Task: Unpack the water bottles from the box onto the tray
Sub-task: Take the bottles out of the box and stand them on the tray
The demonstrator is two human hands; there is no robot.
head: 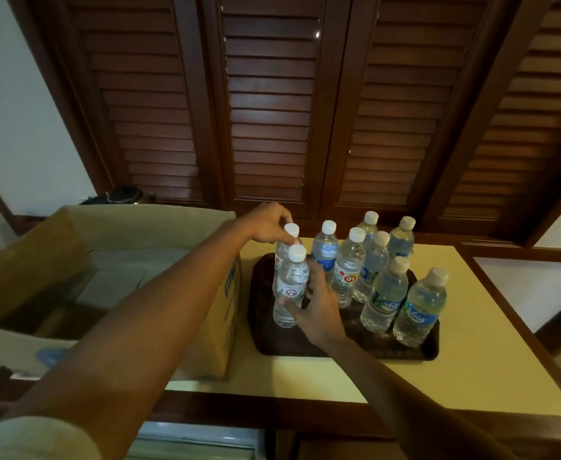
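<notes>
A dark brown tray [345, 351] lies on the cream tabletop with several clear water bottles standing on it. At its left end stand two white-capped bottles, one behind the other. My left hand [267, 224] pinches the rear bottle [280, 255] just under its cap. My right hand [317, 308] wraps around the lower body of the front bottle [293, 277], thumb in front and fingers behind. The open cardboard box [73, 254] stands left of the tray, touching its edge; only bare flaps show inside.
The cream table [491, 366] has a dark wood rim and bare surface right of the tray. Brown louvred shutters [272, 111] rise close behind the table. A dark round object [123, 195] sits behind the box.
</notes>
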